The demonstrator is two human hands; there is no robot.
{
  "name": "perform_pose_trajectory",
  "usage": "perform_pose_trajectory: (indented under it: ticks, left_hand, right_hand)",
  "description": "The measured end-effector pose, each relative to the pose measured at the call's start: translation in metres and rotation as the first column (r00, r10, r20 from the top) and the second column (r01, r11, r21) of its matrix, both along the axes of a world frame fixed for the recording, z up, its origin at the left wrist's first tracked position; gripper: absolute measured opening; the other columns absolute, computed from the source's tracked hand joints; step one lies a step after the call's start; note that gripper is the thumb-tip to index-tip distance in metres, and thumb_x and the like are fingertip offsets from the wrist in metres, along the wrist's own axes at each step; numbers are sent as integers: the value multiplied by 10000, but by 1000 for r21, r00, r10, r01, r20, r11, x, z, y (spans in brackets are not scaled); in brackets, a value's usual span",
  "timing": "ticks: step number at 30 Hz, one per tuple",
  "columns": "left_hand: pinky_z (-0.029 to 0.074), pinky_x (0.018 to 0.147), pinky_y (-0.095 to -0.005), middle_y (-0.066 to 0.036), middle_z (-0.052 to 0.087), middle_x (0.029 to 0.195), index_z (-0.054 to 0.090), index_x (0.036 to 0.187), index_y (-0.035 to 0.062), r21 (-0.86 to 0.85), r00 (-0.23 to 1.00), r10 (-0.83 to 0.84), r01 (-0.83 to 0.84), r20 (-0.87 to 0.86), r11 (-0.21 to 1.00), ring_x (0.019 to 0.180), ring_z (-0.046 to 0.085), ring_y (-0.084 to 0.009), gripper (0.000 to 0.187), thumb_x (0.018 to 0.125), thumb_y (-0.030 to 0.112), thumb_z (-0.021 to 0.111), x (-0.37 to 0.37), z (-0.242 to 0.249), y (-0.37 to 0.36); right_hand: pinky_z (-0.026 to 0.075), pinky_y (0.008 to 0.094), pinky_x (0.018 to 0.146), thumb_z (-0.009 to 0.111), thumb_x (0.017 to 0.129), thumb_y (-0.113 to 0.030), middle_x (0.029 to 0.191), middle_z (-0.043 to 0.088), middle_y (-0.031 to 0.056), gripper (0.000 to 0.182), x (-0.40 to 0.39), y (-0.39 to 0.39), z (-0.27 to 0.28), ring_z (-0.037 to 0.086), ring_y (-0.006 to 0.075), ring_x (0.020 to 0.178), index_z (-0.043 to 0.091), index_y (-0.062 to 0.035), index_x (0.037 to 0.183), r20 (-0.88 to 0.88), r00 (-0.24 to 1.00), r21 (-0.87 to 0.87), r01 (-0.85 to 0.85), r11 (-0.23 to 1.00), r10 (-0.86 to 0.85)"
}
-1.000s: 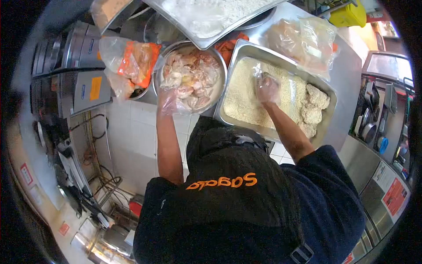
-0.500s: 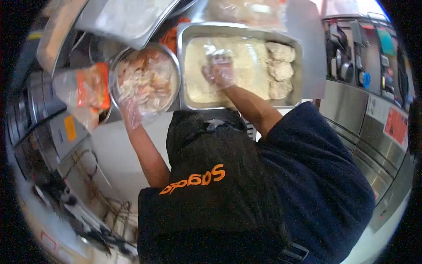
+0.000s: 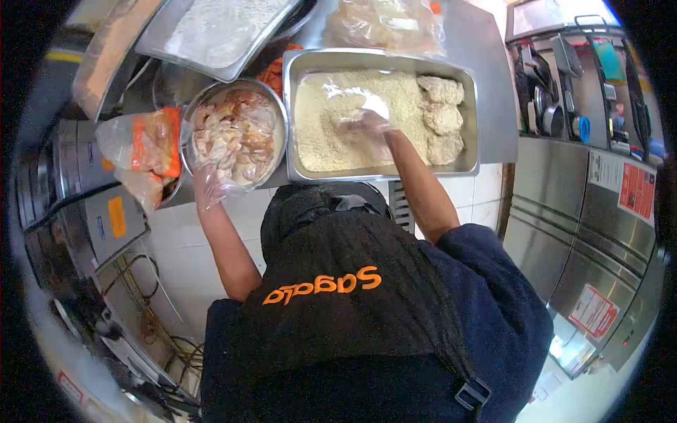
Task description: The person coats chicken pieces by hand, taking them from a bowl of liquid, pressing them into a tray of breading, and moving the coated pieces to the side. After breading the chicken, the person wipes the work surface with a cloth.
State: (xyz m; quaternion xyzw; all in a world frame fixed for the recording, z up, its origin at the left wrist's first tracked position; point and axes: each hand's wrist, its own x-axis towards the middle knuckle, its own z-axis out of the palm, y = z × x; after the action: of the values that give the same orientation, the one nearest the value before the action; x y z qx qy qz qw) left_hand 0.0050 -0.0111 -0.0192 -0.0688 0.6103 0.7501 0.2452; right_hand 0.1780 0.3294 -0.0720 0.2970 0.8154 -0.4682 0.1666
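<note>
My right hand (image 3: 368,128), in a clear plastic glove and smeared by motion, is over the pale breadcrumbs (image 3: 321,144) in a deep steel pan (image 3: 384,173). A bright white patch shows just beyond its fingers; I cannot make out what it is. Several crumb-coated pieces (image 3: 444,118) line the pan's right side. On the left, my left hand (image 3: 209,185), also gloved, lies over the near rim of a round steel bowl (image 3: 283,134). Its fingers merge with the wet, floury pieces of raw meat (image 3: 240,134), so their grip is hidden.
A tray of white flour (image 3: 218,32) overhangs the bowl's far side. Left of the bowl sits a plastic bag with an orange band (image 3: 156,144). Another clear bag (image 3: 384,25) lies behind the pan. Utensils (image 3: 546,106) hang at the far right.
My right hand has lifted from lying flat on the crumbs and turned, and now blurs. The crumb surface looks looser. My left hand stays at the bowl's near rim. The camera view has shifted slightly.
</note>
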Motion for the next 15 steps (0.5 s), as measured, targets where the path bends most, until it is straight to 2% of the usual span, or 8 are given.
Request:
perform_pose_trajectory:
  ticks: [3, 5, 7, 8, 9, 11, 13, 15]
  left_hand:
    - [409, 913, -322, -79, 503, 1206, 420, 1275, 52, -12, 996, 15, -16, -93, 1000, 1109, 470, -197, 474, 870, 272, 533, -6, -16, -8]
    - [407, 913, -321, -79, 503, 1207, 427, 1271, 47, -50, 987, 17, -25, -158, 998, 1108, 470, -196, 462, 872, 256, 531, -11, -28, -13]
    - [400, 921, -314, -80, 502, 1207, 441, 1254, 33, -120, 972, 14, -43, -236, 992, 1097, 476, -191, 443, 869, 233, 529, -19, -50, -22]
    - [393, 929, -307, -81, 502, 1207, 455, 1238, 20, -183, 950, -7, -53, -313, 982, 1085, 483, -186, 424, 866, 209, 527, -26, -60, -24]
    - [386, 936, -300, -83, 501, 1207, 469, 1222, 6, -243, 922, -35, -65, -386, 968, 1073, 490, -181, 405, 863, 185, 526, -33, -70, -26]
    - [379, 944, -293, -84, 501, 1207, 483, 1205, -7, -299, 891, -66, -80, -450, 951, 1061, 496, -177, 387, 860, 161, 524, -30, -44, -15]
    - [363, 954, -279, -102, 494, 1218, 456, 1215, -21, -108, 980, 70, -91, -186, 990, 1089, 476, -161, 387, 861, 113, 537, -10, 44, 28]
    - [376, 937, -282, -101, 504, 1201, 464, 1202, -20, -103, 983, -37, 19, -181, 994, 1073, 485, -164, 393, 846, 118, 560, -23, -9, -2]
  right_hand:
    - [463, 343, 790, 716, 665, -394, 1016, 629, 130, 572, -7, 10, 43, 592, 225, 901, 589, -27, 1085, -198, 980, -93, -50, 994, 31]
    - [465, 343, 761, 717, 683, -363, 950, 643, 152, 488, -17, 10, 84, 614, 253, 848, 603, -70, 1055, -179, 984, -44, -33, 998, 24]
    - [473, 382, 711, 712, 691, -278, 909, 627, 193, 391, -29, 4, 108, 611, 316, 816, 605, -46, 987, 18, 1000, 335, 9, 942, -16]
    - [468, 416, 662, 687, 700, -245, 857, 599, 229, 316, -26, 2, 102, 595, 358, 786, 595, -27, 908, -228, 973, 402, 49, 914, 48]
    - [468, 416, 662, 687, 700, -245, 857, 599, 229, 316, -23, 1, 88, 595, 358, 786, 595, -27, 908, -231, 971, 399, 43, 916, 55]
    - [490, 378, 732, 635, 760, -305, 902, 632, 200, 414, -13, 3, 59, 625, 310, 780, 588, 3, 1034, -238, 939, 489, -105, 866, 249]
    - [480, 390, 802, 630, 789, -228, 980, 627, 185, 329, 15, -5, 41, 609, 293, 891, 599, -13, 1036, -93, 985, 401, -100, 911, 149]
    - [428, 362, 921, 617, 802, -190, 1118, 574, 172, 372, 22, -12, 51, 554, 262, 1037, 550, -40, 1136, 372, 928, 251, -98, 963, -3]
